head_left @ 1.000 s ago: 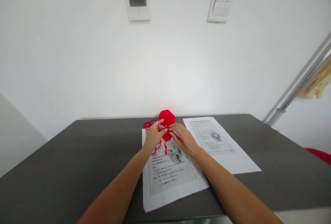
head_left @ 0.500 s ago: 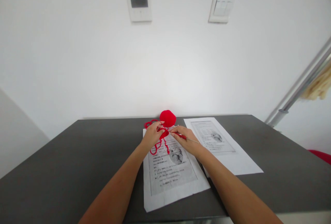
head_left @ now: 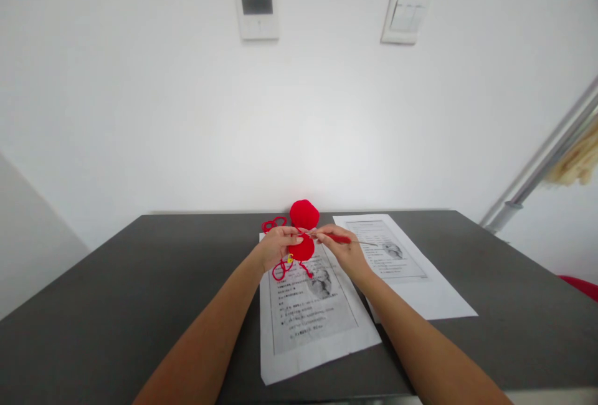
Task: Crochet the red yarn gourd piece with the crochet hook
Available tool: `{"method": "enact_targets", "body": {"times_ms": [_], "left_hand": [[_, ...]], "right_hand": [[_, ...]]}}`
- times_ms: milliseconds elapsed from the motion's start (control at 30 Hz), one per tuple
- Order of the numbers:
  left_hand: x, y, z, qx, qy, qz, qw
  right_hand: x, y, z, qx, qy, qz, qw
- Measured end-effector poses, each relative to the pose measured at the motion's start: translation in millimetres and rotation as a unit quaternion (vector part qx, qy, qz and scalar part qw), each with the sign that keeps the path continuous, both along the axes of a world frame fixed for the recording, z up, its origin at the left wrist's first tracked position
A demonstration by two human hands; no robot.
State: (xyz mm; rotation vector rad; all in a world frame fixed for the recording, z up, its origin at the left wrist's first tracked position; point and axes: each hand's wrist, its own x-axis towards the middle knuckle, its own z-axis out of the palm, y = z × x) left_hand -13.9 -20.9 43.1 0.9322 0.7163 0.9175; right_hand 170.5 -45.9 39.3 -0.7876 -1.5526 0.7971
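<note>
My left hand pinches the edge of a round red crochet piece, its fingers closed. My right hand is closed around a crochet hook with a red grip and a thin metal shaft. The hook's tip reaches the top of the crochet piece, where red yarn runs; the exact stitch is too small to make out. A small yellow stitch marker hangs at the lower left of the piece, and a red yarn tail dangles below. Right behind the hands sits a red yarn ball.
Beneath the hands lies a printed sheet on the dark table. A second printed sheet lies to its right. The white wall behind carries a panel with a screen and a switch plate.
The red crochet piece has turned its flat face toward me, and the yellow marker now shows. The hook has swung to a more level angle in my right hand.
</note>
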Motion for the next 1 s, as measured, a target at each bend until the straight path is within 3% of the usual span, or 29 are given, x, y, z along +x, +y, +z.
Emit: {"method": "enact_targets", "body": {"times_ms": [167, 367, 467, 667, 1000], "left_hand": [[0, 0, 0.5, -0.006, -0.014, -0.026, 1.000], [8, -4, 0.1, 0.018, -0.029, 0.033, 0.999], [8, -5, 0.6, 0.031, -0.020, 0.031, 0.999], [11, -8, 3.5, 0.046, -0.019, -0.030, 0.998], [24, -7, -3.0, 0.115, 0.004, 0.075, 0.990]], "right_hand": [[0, -2, -1.1, 0.079, -0.041, -0.002, 0.996], [0, 3, -4.2, 0.051, -0.027, 0.028, 0.998], [0, 2, -4.8, 0.066, -0.042, 0.021, 0.997], [-1, -3, -0.7, 0.220, -0.134, 0.021, 0.966], [0, -2, -2.6, 0.212, -0.131, -0.035, 0.968]]}}
